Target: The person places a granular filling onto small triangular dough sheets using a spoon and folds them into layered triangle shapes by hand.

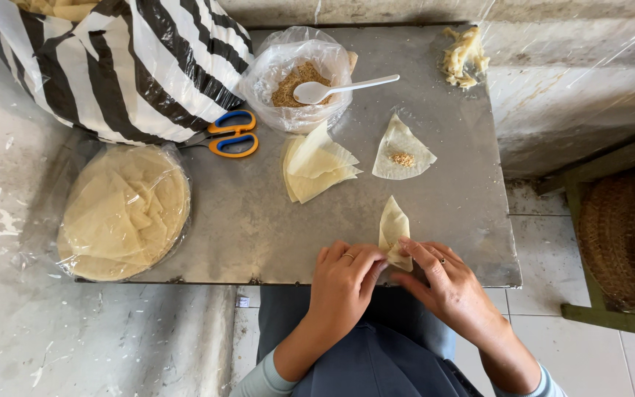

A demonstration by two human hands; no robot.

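We are working at the near edge of a grey metal table (259,220), where both of our hands are meeting on one folded pastry wrapper (393,228) lying at about 6 o'clock on the tabletop. Our left hand (343,283) is pinching the wrapper's lower corner, its fingers closing together on the dough. Our right hand (442,283) is pressing the same corner from the other side, its fingers (414,250) lying flat and close together on the fold. At 12 o'clock from the hands, a stack of cut wrappers (317,163) is lying just beside an open wrapper with a dab of filling (403,151). Farther off, at 11 o'clock, a plastic bag of crumbly filling (295,77) is holding a white spoon (339,88). Orange-handled scissors (229,134) are lying at 10 o'clock, and a bagged stack of round wrappers (125,212) is sitting at 9 o'clock.
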